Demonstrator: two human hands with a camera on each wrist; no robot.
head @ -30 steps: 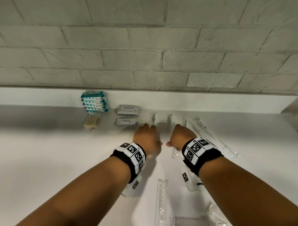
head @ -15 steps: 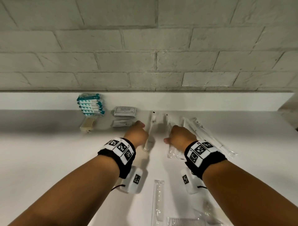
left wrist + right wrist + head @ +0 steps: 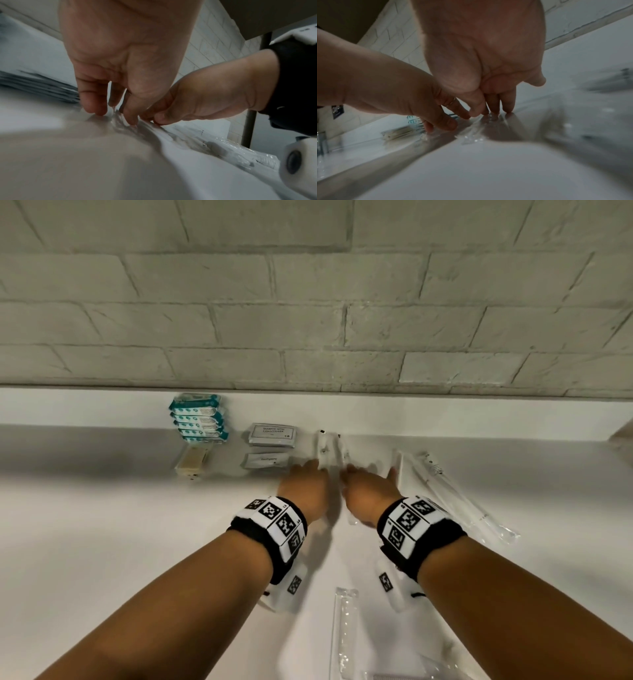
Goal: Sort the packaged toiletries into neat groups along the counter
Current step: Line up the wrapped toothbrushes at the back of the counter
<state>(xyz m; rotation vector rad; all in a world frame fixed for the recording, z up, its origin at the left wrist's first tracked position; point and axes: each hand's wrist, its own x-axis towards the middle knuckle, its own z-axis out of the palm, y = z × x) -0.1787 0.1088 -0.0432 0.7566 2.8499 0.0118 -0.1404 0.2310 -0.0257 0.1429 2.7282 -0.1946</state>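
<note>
Two hands straighten clear-wrapped packets on a white counter (image 3: 102, 542).
Left hand (image 3: 305, 491) and right hand (image 3: 371, 494) press flat, fingers extended, on long packets (image 3: 325, 450) pointing to 12 o'clock. More long packets (image 3: 455, 494) at 2 o'clock; sachets (image 3: 272, 436), teal packs (image 3: 197, 419) at 10.

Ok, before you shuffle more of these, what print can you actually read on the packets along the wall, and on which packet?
"SHAMPOO WITH CONDITIONER": grey sachet by the wall; the smaller line under it is too small to read.
Flat grey sachet in front of it: one word, too blurred to be sure.
Teal and white packets: print too small to read.
Clear sleeve to the right: dark marks, unreadable.
Wrist bands: square black-and-white code markers, no words.
</note>
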